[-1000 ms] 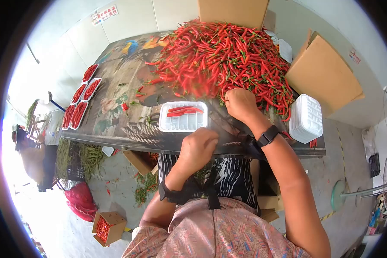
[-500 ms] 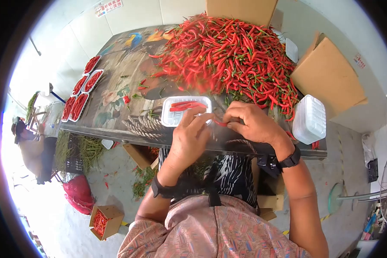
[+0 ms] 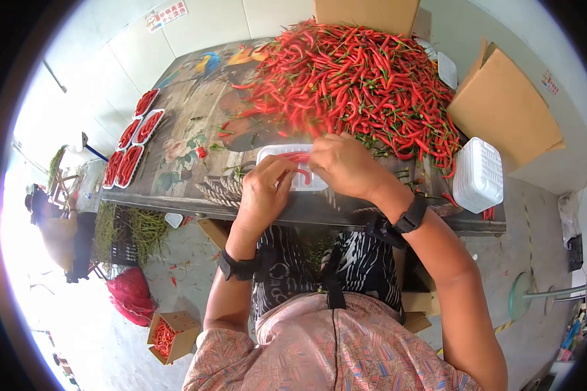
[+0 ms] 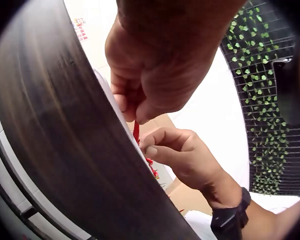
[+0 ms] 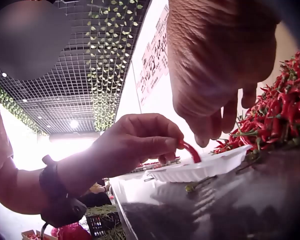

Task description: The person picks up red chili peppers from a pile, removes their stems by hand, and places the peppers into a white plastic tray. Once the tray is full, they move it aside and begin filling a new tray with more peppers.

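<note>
My left hand (image 3: 264, 189) pinches a red chili pepper (image 5: 192, 151) between thumb and fingertips, over the near left part of a white plastic tray (image 3: 263, 154). The chili hangs curved, its lower end down by the tray rim. More red chilies (image 3: 293, 156) lie in the tray, partly covered by my hands. My right hand (image 3: 349, 166) hovers over the tray's right end, fingers pointing down and slightly bent. In the left wrist view its thumb and index tips come close together beside the chili; I cannot tell if they hold anything.
A large heap of red chilies (image 3: 372, 78) fills the back of the table. Stacked white trays (image 3: 479, 176) stand at the right edge, several filled trays (image 3: 130, 166) at the left. Cardboard boxes (image 3: 509, 104) rise behind the heap. A person (image 3: 55, 234) sits far left.
My right hand came from the heap's edge to the left hand with a chili, then moved up over the tray's right end. My left hand now holds a chili above the tray.
</note>
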Demonstrator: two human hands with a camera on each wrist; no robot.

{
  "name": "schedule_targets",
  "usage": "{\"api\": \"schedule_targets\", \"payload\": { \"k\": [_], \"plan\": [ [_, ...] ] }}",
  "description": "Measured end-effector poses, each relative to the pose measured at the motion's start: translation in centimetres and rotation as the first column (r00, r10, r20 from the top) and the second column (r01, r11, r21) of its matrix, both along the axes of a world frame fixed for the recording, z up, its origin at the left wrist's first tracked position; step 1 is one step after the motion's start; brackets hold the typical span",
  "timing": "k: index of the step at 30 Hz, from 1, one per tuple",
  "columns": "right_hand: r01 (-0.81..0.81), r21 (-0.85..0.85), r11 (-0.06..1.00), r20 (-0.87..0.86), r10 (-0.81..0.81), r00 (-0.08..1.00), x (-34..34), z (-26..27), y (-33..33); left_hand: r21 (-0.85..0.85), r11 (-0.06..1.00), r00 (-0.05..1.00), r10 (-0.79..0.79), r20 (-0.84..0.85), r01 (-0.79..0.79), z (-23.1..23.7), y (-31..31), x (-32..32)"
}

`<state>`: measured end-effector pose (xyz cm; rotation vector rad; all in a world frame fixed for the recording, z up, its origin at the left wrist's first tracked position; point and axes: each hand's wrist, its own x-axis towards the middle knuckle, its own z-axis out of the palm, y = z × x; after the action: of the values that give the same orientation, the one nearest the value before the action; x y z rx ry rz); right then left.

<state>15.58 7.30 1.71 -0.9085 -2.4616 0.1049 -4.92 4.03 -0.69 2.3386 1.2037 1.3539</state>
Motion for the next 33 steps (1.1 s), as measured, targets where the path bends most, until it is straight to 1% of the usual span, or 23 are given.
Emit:
{"api": "schedule_targets", "payload": {
  "k": [2,6,8,9,11,12,14,15,17,18,19,20,21,23,24,26,29,33],
  "plan": [
    [-0.019,0.150,0.989,0.035,0.014,0.999,-0.3,-0.9,0.5,-0.079,0.997,0.999,0.022,0.036,-0.019,-0.3,0.2,-0.1],
    [-0.045,0.132,0.990,0.003,0.045,0.999,-0.8,-1.2,0.4,-0.121,0.992,0.999,0.049,0.014,-0.047,-0.4,0.2,-0.5],
    [-0.002,-0.067,0.998,-0.110,-0.005,0.994,-0.9,-1.0,0.2,-0.281,0.960,0.988,0.037,0.153,0.008,-0.4,0.1,-0.8],
    [-0.003,-0.068,0.998,-0.111,-0.004,0.994,-0.9,-1.1,0.2,-0.282,0.959,0.988,0.038,0.152,0.007,-0.5,0.2,-0.9],
    [-0.057,-0.220,0.974,-0.237,0.004,0.972,-1.0,-1.2,0.2,-0.413,0.908,0.961,0.052,0.272,0.068,-0.5,0.3,-1.1],
    [-0.058,-0.220,0.974,-0.237,0.004,0.971,-1.1,-1.2,0.2,-0.414,0.908,0.961,0.053,0.272,0.067,-0.7,0.5,-1.1],
    [-0.110,-0.353,0.929,-0.341,-0.019,0.940,-1.2,-1.2,0.2,-0.424,0.886,0.895,0.021,0.445,0.189,-1.2,0.8,-0.9],
    [-0.113,-0.355,0.928,-0.341,-0.016,0.940,-1.2,-1.0,0.2,-0.426,0.886,0.895,0.025,0.445,0.186,-1.0,0.8,-1.0],
    [-0.097,-0.297,0.950,-0.349,-0.013,0.937,-0.9,-0.6,0.3,-0.472,0.864,0.930,0.012,0.368,0.176,-0.4,0.8,-1.2],
    [-0.099,-0.300,0.949,-0.349,-0.012,0.937,-0.6,-0.6,0.5,-0.475,0.863,0.930,0.015,0.368,0.174,0.2,0.7,-1.2],
    [-0.033,-0.193,0.981,-0.226,-0.012,0.974,-0.2,-0.6,0.7,-0.345,0.936,0.968,0.021,0.250,0.069,0.9,0.5,-1.2],
    [0.019,-0.075,0.997,-0.101,-0.026,0.995,0.0,-0.6,1.0,-0.191,0.981,0.991,0.047,0.128,-0.022,1.3,0.5,-1.2],
    [0.017,-0.076,0.997,-0.101,-0.025,0.995,0.1,-0.6,1.1,-0.193,0.981,0.991,0.049,0.128,-0.024,1.3,0.7,-1.5],
    [0.068,0.026,0.997,0.045,-0.069,0.997,0.0,-0.8,1.3,-0.174,0.980,0.991,0.078,-0.105,-0.095,1.3,0.9,-2.4],
    [0.064,0.024,0.998,0.044,-0.065,0.997,-0.2,-0.9,1.5,-0.176,0.979,0.991,0.082,-0.107,-0.100,1.3,1.1,-2.6],
    [0.070,0.120,0.990,0.188,-0.092,0.978,-0.7,-1.2,1.8,-0.175,0.977,0.969,0.082,-0.232,-0.125,1.1,1.6,-2.8],
    [0.098,0.115,0.989,0.225,-0.122,0.967,-1.2,-1.0,1.8,-0.171,0.977,0.955,0.075,-0.286,-0.128,0.9,2.1,-2.9],
    [0.094,0.101,0.990,0.214,-0.114,0.970,-1.4,-1.5,2.2,-0.166,0.973,0.932,0.093,-0.350,-0.159,1.0,2.3,-2.5]
  ]
}}
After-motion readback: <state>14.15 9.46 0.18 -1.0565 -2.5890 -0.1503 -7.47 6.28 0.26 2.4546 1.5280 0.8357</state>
